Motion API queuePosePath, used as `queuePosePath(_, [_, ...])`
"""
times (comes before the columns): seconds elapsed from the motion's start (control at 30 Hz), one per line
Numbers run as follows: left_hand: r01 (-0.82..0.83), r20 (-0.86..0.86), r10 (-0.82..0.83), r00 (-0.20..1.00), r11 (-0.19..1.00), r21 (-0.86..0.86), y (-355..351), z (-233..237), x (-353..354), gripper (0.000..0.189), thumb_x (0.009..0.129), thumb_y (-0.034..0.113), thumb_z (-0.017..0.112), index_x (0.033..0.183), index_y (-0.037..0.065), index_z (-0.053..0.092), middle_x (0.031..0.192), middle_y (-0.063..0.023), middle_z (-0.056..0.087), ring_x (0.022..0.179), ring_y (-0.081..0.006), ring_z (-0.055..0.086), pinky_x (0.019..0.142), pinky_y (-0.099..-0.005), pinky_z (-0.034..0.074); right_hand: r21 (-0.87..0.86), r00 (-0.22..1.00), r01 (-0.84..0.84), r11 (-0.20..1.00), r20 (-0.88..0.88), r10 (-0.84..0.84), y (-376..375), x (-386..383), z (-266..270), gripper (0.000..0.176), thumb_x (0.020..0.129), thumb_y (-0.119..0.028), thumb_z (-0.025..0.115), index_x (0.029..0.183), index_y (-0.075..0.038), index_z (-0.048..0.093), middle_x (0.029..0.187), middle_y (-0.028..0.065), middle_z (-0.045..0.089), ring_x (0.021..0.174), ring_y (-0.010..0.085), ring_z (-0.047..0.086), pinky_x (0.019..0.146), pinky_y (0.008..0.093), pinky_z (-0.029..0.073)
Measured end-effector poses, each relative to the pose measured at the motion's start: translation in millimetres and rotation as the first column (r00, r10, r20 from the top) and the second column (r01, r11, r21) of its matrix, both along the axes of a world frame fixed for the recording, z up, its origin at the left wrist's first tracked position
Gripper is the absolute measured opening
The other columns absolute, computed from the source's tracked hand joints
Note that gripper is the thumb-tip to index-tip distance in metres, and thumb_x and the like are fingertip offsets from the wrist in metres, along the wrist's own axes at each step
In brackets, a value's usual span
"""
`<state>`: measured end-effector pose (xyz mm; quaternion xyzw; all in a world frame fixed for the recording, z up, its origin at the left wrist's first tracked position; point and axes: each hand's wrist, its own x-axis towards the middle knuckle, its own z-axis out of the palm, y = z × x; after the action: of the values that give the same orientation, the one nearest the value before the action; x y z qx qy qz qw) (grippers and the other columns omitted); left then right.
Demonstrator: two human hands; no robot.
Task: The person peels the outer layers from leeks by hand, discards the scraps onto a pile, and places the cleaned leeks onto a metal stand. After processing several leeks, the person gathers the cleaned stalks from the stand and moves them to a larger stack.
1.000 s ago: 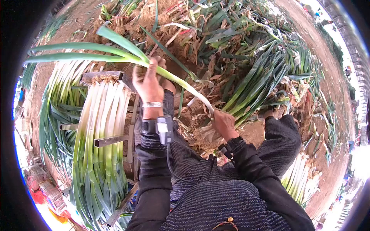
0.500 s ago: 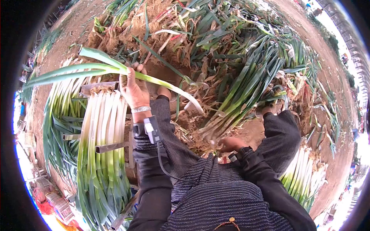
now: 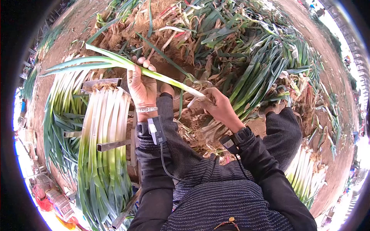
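A long leek point(image 3: 165, 78) lies across my left hand point(image 3: 142, 86), whose fingers wrap round its green upper stem. Its leaves spread to the left and its white end points right. My right hand point(image 3: 219, 106) pinches that white end between thumb and fingers. Below and left of my left hand, a row of leeks point(image 3: 104, 134) rests on a metal rack point(image 3: 112, 145), white ends up. A loose pile of leeks point(image 3: 258, 77) lies on the ground beyond my right hand.
More leeks point(image 3: 63, 104) hang at the far left. Heaped leaves and roots point(image 3: 216, 34) cover the ground ahead. Another bundle of white-stemmed leeks point(image 3: 304, 171) lies at the lower right, beside my right knee point(image 3: 285, 131). Bare soil point(image 3: 337, 154) shows at the right.
My right hand has risen from low near the root ends of the pile and taken hold of the leek's white end. My left hand has shifted slightly right with the leek.
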<state>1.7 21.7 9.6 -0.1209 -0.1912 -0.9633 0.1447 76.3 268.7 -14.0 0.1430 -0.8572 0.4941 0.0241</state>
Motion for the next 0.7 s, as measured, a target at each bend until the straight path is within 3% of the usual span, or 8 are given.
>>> queuePosePath(0.03, [0.018, 0.005, -0.018, 1.0, 0.999, 0.038, -1.0, -0.8, -0.1, 0.031, 0.091, 0.008, 0.061, 0.12, 0.0, 0.053, 0.103, -0.0114, 0.058, 0.091, -0.0217, 0.058, 0.08, -0.0354, 0.054, -0.15, 0.988, 0.023, 0.988, 0.158, 0.001, -1.7, 0.6, 1.7, 0.033, 0.083, -0.015, 0.073, 0.109, -0.003, 0.058, 0.093, 0.0075, 0.065, 0.085, 0.0134, 0.059, 0.075, 0.027, 0.047])
queuePosePath(0.13, [0.05, 0.009, -0.052, 0.999, 0.994, 0.101, -1.5, -0.3, 0.8, 0.032, 0.09, 0.008, 0.062, 0.12, 0.001, 0.053, 0.103, -0.0105, 0.058, 0.092, -0.0211, 0.058, 0.081, -0.0357, 0.054, -0.277, 0.972, 0.063, 0.959, 0.237, 0.004, -5.0, 5.1, 6.7, 0.026, 0.086, -0.011, 0.071, 0.106, -0.001, 0.059, 0.091, -0.0003, 0.059, 0.082, 0.0062, 0.049, 0.071, 0.0234, 0.044])
queuePosePath(0.27, [0.08, -0.019, -0.078, 0.997, 0.989, 0.123, -4.0, 2.3, 1.8, 0.034, 0.089, 0.009, 0.064, 0.12, 0.002, 0.053, 0.104, -0.0092, 0.058, 0.092, -0.0205, 0.058, 0.082, -0.0353, 0.053, -0.434, 0.971, 0.064, 0.899, 0.236, 0.045, -5.7, 8.3, 3.0, 0.018, 0.089, -0.01, 0.068, 0.102, -0.001, 0.061, 0.085, -0.003, 0.06, 0.077, 0.0033, 0.049, 0.066, 0.0197, 0.042])
queuePosePath(0.33, [0.089, -0.03, -0.086, 0.996, 0.989, 0.122, -5.6, 2.7, 1.8, 0.035, 0.089, 0.01, 0.064, 0.12, 0.002, 0.053, 0.104, -0.0088, 0.058, 0.093, -0.0203, 0.058, 0.082, -0.035, 0.053, -0.522, 0.927, 0.126, 0.843, 0.366, 0.088, -4.5, 8.8, -1.4, 0.013, 0.091, -0.011, 0.066, 0.098, -0.001, 0.064, 0.079, -0.0046, 0.059, 0.071, 0.0023, 0.048, 0.063, 0.0186, 0.041])
queuePosePath(0.47, [0.116, -0.031, -0.113, 0.993, 0.986, 0.121, -6.7, 3.1, 3.8, 0.035, 0.089, 0.011, 0.065, 0.121, 0.003, 0.053, 0.105, -0.008, 0.057, 0.093, -0.0198, 0.058, 0.082, -0.0347, 0.053, -0.494, 0.922, 0.138, 0.858, 0.38, 0.071, -5.3, 8.7, -3.0, 0.014, 0.093, -0.013, 0.063, 0.094, 0.0, 0.065, 0.076, -0.0046, 0.058, 0.067, 0.0023, 0.047, 0.059, 0.0192, 0.04])
queuePosePath(0.63, [0.132, -0.032, -0.13, 0.991, 0.985, 0.109, -4.3, 1.2, 3.5, 0.035, 0.089, 0.011, 0.064, 0.121, 0.004, 0.053, 0.106, -0.0083, 0.057, 0.093, -0.0201, 0.058, 0.082, -0.0349, 0.053, -0.34, 0.925, 0.176, 0.924, 0.378, -0.037, -8.7, 13.9, 5.7, 0.02, 0.096, -0.018, 0.058, 0.094, 0.001, 0.064, 0.076, -0.0034, 0.057, 0.066, 0.0026, 0.047, 0.056, 0.0198, 0.038])
queuePosePath(0.7, [0.138, -0.023, -0.136, 0.99, 0.985, 0.101, -2.5, 1.2, 4.0, 0.034, 0.09, 0.011, 0.063, 0.121, 0.004, 0.053, 0.106, -0.0084, 0.057, 0.093, -0.0202, 0.058, 0.082, -0.0349, 0.053, -0.39, 0.911, 0.203, 0.898, 0.412, -0.027, -9.5, 11.8, -4.6, 0.021, 0.097, -0.018, 0.057, 0.094, 0.001, 0.064, 0.076, -0.0035, 0.057, 0.066, 0.0027, 0.047, 0.057, 0.0199, 0.038])
